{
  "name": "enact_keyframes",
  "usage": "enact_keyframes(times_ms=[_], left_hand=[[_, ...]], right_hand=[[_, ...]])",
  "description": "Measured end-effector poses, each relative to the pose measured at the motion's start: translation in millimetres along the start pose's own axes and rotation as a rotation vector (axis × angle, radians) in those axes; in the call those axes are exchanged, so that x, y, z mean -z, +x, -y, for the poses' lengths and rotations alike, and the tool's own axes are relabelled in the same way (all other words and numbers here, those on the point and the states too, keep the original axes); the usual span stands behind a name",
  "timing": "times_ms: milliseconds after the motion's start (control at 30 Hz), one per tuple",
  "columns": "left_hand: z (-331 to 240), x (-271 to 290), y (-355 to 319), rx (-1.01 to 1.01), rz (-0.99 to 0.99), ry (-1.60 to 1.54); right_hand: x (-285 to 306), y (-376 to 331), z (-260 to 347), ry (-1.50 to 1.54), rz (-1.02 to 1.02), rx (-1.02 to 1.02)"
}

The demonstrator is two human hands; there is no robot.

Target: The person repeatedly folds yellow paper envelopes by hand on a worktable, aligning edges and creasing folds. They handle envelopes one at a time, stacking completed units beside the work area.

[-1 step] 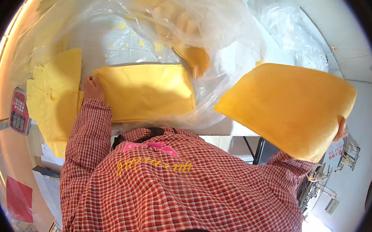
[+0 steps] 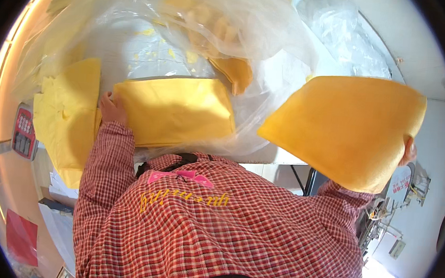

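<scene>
At the right, my right hand (image 2: 410, 151) grips the outer edge of a broad yellow-orange cloth-like sheet (image 2: 342, 129). It is held up off the table, and most of my fingers are hidden behind it. My left hand (image 2: 113, 108) is at the left end of a folded yellow sheet or thin stack (image 2: 178, 111) lying before me, its fingers closed at the corner. Just left of that hand lies a pile of yellow pieces (image 2: 66, 120) with uneven edges.
Clear plastic sheeting (image 2: 286, 35) is bunched over the table's far side, with more yellow pieces (image 2: 235, 72) in it. Small yellow scraps lie on the pale surface. A red calculator (image 2: 24, 130) sits at the left edge; metal machinery (image 2: 390, 218) stands at the right.
The fingers of my left hand shift slightly at the corner of the folded sheet. The sheet in my right hand stays nearly in place.
</scene>
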State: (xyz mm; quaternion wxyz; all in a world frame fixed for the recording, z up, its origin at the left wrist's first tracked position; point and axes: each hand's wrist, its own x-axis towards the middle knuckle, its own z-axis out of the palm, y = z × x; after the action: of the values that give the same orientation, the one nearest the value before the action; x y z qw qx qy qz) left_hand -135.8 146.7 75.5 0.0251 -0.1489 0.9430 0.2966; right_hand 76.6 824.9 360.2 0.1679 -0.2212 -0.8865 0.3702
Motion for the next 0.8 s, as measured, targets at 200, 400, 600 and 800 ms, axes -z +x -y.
enact_keyframes(times_ms=[200,400,600,800], left_hand=[[-27.2,-23.0,-100.1,-0.224,-0.25,-0.08],[-69.2,-10.5,-134.6,0.153,-0.149,-0.473],[-74.0,-37.5,-151.3,0.127,-0.205,-0.635],[-67.9,-25.9,-133.8,0.157,-0.055,-0.952]], right_hand=[[-151.8,80.8,182.3,0.247,0.367,0.517],[-374.0,-7.8,423.3,0.619,1.231,0.682],[-467.3,-41.4,286.8,-0.326,1.314,0.988],[-449.6,-59.6,196.9,-0.422,1.188,0.919]])
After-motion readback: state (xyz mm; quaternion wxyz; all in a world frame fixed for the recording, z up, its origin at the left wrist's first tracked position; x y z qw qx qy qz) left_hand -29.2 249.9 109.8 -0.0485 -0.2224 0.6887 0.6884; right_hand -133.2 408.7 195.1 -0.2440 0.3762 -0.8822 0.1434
